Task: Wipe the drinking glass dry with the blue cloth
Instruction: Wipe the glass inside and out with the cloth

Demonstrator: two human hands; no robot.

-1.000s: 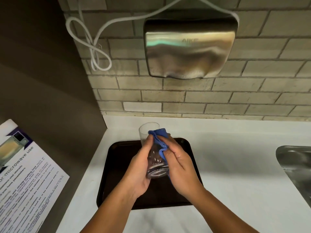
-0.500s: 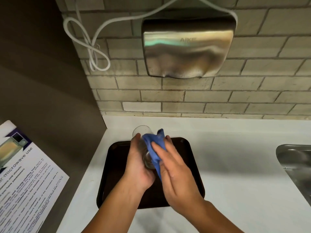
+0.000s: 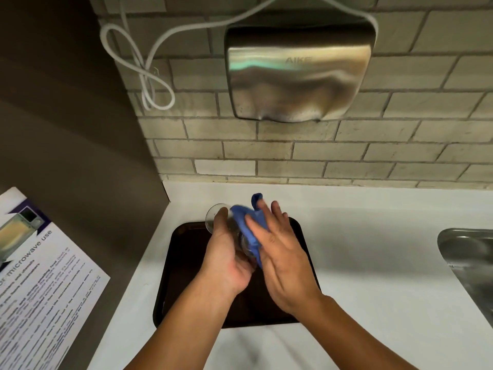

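The clear drinking glass [image 3: 213, 217] is held tilted above the dark tray, its open mouth pointing away to the far left and its base towards me. My left hand [image 3: 224, 257] is wrapped around the glass from the left. The blue cloth [image 3: 245, 222] lies over the right side of the glass, and my right hand [image 3: 277, 252] presses it there with flat, spread fingers. One corner of the cloth sticks up past my fingertips. Both hands hide most of the glass.
A dark rectangular tray [image 3: 186, 263] lies on the white counter [image 3: 373, 263] under my hands. A steel sink [image 3: 469, 263] is at the right edge. A steel hand dryer [image 3: 298, 73] with a looped white cable hangs on the brick wall. A printed microwave notice [image 3: 40, 276] is on the left.
The glass has tipped further away from me and shifted left. My right hand has slid the cloth along the side of the glass and its fingers have flattened out.
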